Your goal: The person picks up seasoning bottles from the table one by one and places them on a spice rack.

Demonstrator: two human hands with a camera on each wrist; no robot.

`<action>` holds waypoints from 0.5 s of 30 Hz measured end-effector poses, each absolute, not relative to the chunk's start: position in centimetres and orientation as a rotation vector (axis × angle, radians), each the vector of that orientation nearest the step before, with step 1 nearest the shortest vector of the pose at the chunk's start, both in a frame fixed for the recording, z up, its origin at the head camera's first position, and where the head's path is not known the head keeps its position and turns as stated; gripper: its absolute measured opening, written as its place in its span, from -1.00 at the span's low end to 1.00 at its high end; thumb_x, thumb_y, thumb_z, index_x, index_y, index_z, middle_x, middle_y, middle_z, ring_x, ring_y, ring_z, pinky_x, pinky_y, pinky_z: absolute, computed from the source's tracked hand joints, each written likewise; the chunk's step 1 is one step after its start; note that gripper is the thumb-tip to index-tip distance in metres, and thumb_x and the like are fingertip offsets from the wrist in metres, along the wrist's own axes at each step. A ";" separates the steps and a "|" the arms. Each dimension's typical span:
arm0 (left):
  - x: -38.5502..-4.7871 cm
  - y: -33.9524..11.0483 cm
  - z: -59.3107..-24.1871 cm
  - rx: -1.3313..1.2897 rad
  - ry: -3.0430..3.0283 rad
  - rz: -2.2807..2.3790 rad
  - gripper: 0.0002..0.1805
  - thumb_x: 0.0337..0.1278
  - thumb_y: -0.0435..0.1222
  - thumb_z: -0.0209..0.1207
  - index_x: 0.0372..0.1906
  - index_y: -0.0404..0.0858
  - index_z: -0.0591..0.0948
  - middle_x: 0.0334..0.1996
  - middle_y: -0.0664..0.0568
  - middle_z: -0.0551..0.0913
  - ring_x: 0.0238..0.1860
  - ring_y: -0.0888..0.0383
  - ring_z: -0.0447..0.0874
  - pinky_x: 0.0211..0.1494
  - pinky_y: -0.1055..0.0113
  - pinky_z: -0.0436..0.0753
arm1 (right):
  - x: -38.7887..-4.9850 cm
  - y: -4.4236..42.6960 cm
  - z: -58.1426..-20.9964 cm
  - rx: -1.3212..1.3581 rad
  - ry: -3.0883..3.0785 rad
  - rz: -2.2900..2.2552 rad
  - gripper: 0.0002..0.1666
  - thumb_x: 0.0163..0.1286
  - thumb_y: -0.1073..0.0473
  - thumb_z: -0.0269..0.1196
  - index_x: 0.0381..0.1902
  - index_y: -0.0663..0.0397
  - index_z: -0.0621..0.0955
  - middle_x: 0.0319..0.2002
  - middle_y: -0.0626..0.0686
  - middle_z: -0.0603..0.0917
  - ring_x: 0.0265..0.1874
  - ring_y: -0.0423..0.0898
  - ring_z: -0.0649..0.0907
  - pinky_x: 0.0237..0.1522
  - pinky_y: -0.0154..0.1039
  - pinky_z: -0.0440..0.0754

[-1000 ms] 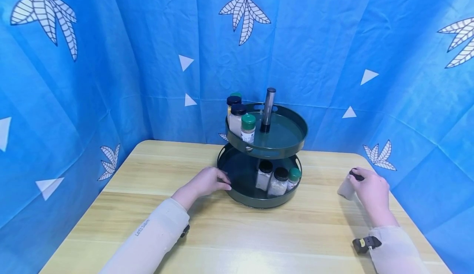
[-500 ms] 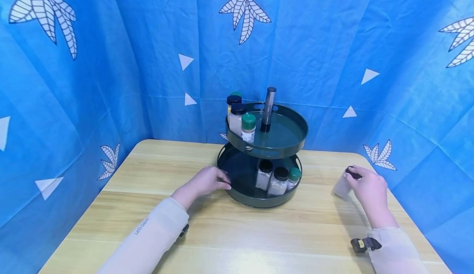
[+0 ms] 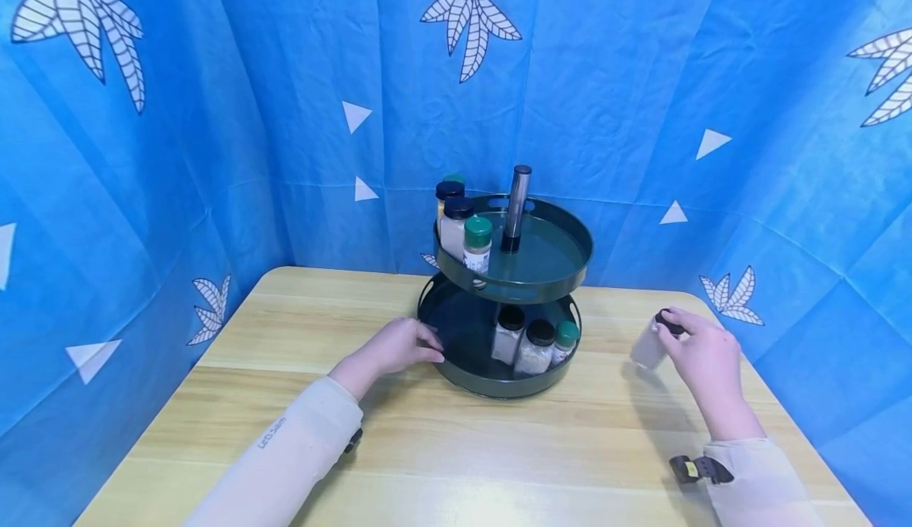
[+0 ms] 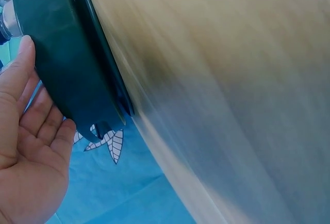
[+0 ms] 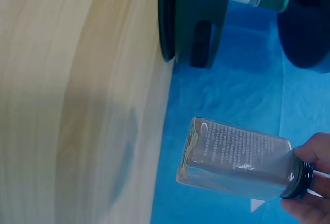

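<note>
My right hand pinches the black lid of a clear, square-sided spice jar, tilted and raised off the table at the right. Printed text covers one side of this jar in the right wrist view. On the other side, my left hand holds the rim of the lower tray of a dark green two-tier rack. In the left wrist view the thumb lies at the tray's edge, and some fingertips are hidden. Two black-lidded jars and a green-capped bottle stand on the lower tier.
Several black- and green-capped spice bottles line the left of the upper tray. A metal post rises through it. Blue patterned cloth hangs behind and beside the wooden table.
My right hand has lifted the spice jar and carried it slightly leftward, toward the rack. The left hand and the rack have stayed in place.
</note>
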State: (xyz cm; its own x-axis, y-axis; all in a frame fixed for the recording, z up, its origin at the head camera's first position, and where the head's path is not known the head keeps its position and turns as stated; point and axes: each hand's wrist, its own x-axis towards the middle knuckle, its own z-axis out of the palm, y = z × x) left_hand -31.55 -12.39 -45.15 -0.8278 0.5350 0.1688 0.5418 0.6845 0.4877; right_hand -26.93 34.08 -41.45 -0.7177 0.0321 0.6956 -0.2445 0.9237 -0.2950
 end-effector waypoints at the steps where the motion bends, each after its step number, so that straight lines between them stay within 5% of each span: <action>1: -31.6 -12.4 -45.1 -0.920 -2.869 -0.839 -0.88 0.11 -0.17 0.43 -0.30 -0.11 0.83 -0.20 0.09 0.79 0.10 0.01 0.67 0.24 0.09 0.58 | -26.8 33.9 -41.3 0.157 -2.319 0.479 -0.71 0.14 0.32 0.43 -0.14 0.31 0.76 -0.17 0.30 0.75 -0.58 0.15 0.68 -0.63 -0.15 0.39; 8: -31.7 -12.4 -45.1 -0.921 -2.873 -0.839 -0.88 0.11 -0.17 0.43 -0.30 -0.10 0.83 -0.20 0.09 0.79 0.10 0.02 0.67 0.24 0.10 0.58 | -26.6 32.6 -40.6 0.191 -2.269 0.498 -0.73 0.13 0.34 0.44 -0.17 0.30 0.77 -0.15 0.26 0.76 -0.32 0.25 0.74 -0.56 -0.12 0.45; 15: -31.7 -12.5 -45.2 -0.913 -2.878 -0.846 -0.87 0.10 -0.15 0.43 -0.30 -0.10 0.83 -0.20 0.10 0.79 0.10 0.03 0.67 0.25 0.10 0.57 | -26.9 32.1 -40.6 0.255 -2.206 0.495 -0.74 0.11 0.36 0.46 -0.19 0.30 0.77 -0.16 0.25 0.77 -0.26 0.26 0.75 -0.59 -0.41 0.31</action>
State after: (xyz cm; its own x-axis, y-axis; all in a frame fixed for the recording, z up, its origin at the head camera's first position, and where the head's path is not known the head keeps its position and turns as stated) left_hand -31.67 -12.47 -45.21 -0.8305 0.5328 0.1626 0.5360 0.6848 0.4937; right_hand -26.86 32.05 -40.60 -0.6271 -0.0134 0.7789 -0.3447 0.9014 -0.2620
